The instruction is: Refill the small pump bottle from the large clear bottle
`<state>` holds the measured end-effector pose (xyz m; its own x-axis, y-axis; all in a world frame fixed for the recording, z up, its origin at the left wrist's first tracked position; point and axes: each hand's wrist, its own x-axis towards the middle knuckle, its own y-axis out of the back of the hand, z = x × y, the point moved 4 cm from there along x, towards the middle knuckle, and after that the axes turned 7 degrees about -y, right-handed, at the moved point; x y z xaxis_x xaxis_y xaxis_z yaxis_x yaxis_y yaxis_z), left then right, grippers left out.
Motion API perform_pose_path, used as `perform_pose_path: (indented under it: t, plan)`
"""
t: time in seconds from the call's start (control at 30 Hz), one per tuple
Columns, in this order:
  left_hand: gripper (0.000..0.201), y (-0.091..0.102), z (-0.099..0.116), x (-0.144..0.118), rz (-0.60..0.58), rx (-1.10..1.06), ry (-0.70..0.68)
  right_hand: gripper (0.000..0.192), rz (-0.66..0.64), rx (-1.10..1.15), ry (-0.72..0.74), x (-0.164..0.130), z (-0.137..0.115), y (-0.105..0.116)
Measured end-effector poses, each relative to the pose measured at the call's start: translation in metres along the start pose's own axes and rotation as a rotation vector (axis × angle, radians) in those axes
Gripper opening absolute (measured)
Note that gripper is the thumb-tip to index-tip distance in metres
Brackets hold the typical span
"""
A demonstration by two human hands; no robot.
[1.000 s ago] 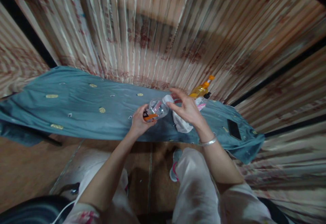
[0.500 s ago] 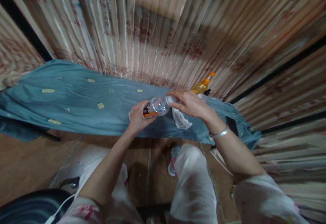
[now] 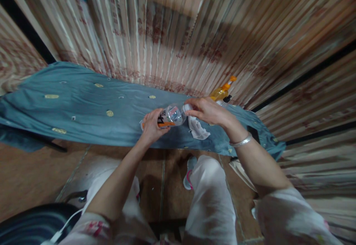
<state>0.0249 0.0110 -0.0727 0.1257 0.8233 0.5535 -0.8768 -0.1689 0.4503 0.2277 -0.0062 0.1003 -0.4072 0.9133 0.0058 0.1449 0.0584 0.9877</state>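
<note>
A clear plastic bottle (image 3: 174,114) with an orange and black label lies tilted on its side above the cloth, its neck toward the right. My left hand (image 3: 152,126) is wrapped round the bottle's lower body. At the neck, the fingers of my right hand (image 3: 204,110) are closed on the white bottle cap (image 3: 187,108). Whether the cap is still joined to the neck is hard to make out. Just below my right hand, a crumpled white cloth (image 3: 198,128) rests on the covered table.
A blue-green tablecloth (image 3: 83,107) covers the long narrow table. Behind my right hand stand a yellow bottle with an orange top (image 3: 221,92) and a black-topped bottle (image 3: 227,98). A dark flat object (image 3: 253,135) lies at the right. Pleated curtains (image 3: 167,44) hang behind.
Both hands stay on the bottle and cap. My right hand has shifted very slightly to the right and turned a little at the cap.
</note>
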Motion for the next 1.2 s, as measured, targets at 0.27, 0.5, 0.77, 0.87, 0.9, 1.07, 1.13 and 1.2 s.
perform_pose_path:
  t: [0.27,0.5,0.77,0.87,0.9,1.07,1.13,1.2]
  plan:
    - [0.081,-0.001,-0.001,0.0,-0.026,0.075,-0.029,0.05,0.002,-0.126,-0.139,-0.002,-0.004,-0.004]
    - [0.077,0.0,0.002,0.0,-0.043,0.137,-0.039,0.06,-0.019,-0.101,-0.094,-0.007,-0.011,0.001]
    - [0.078,0.001,0.003,0.0,-0.042,0.175,-0.045,0.059,-0.036,-0.147,-0.136,-0.005,-0.012,0.0]
    - [0.077,0.001,0.003,0.0,-0.039,0.176,-0.052,0.064,-0.023,-0.117,-0.115,-0.005,-0.014,0.001]
    - [0.077,0.001,0.003,0.0,-0.039,0.175,-0.055,0.057,-0.034,-0.12,-0.118,-0.005,-0.014,0.0]
    - [0.077,0.0,0.002,0.0,-0.036,0.179,-0.06,0.057,-0.018,-0.103,-0.131,-0.004,-0.012,0.001]
    - [0.076,0.0,0.002,0.0,-0.035,0.183,-0.058,0.061,-0.001,-0.074,-0.102,-0.004,-0.013,0.001]
    - [0.076,0.0,0.002,0.0,-0.037,0.186,-0.058,0.054,-0.01,-0.075,-0.105,-0.004,-0.013,0.0]
